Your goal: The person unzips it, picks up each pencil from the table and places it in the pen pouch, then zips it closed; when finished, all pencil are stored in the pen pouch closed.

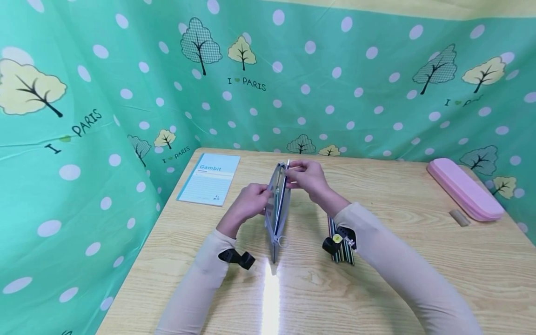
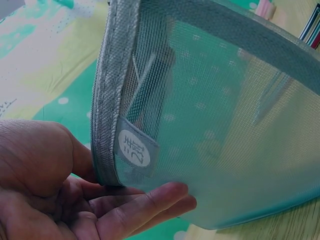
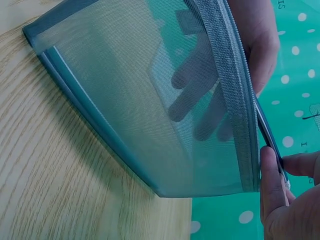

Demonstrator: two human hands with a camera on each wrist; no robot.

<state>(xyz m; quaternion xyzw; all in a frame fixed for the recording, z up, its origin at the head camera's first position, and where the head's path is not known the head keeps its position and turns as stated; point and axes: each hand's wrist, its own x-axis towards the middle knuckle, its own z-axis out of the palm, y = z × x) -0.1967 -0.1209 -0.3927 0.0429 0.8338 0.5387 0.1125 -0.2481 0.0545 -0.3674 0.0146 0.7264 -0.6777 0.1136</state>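
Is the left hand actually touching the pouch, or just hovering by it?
Touching: the left wrist view shows the left hand with its fingers against the side of the pouch.

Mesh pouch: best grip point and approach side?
Probably pinch the mesh pouch by the zippered rim of its left panel, coming from the left: thin, flexible edge, mouth facing up. The left hand pinches that side; the right hand holds a slim rod at the right side.
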